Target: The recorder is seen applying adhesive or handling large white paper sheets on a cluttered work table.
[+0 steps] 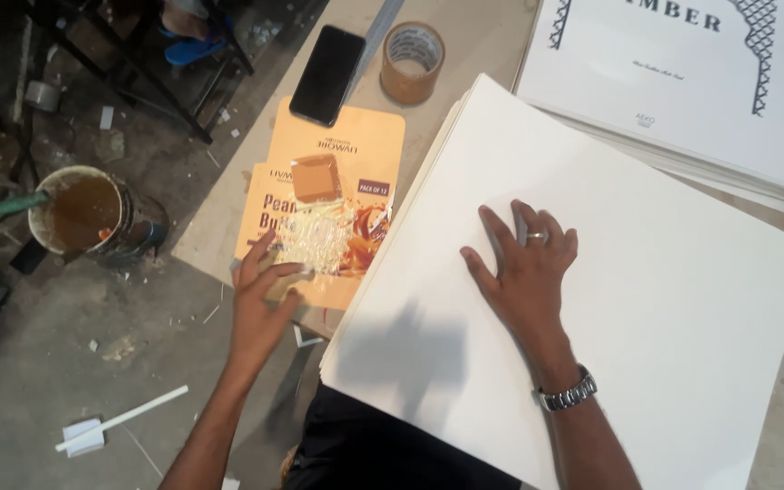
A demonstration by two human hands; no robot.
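My right hand (pixel 524 268) lies flat, fingers spread, on a thick stack of large white sheets (pixel 646 299); it wears a ring and a metal wristwatch. My left hand (pixel 260 295) rests at the lower left edge of an orange printed carton flat (pixel 347 145), fingers touching a patch smeared with whitish glue (pixel 324 236). A small tan sponge-like block (pixel 317 177) sits on the orange flat just above the glue. Whether the left hand holds anything is unclear.
A black phone (pixel 327 74) and a roll of brown tape (pixel 413 62) lie at the table's far edge. A second stack of printed white sheets (pixel 682 82) sits at upper right. On the floor to the left stands a tin of brown glue (pixel 88 213).
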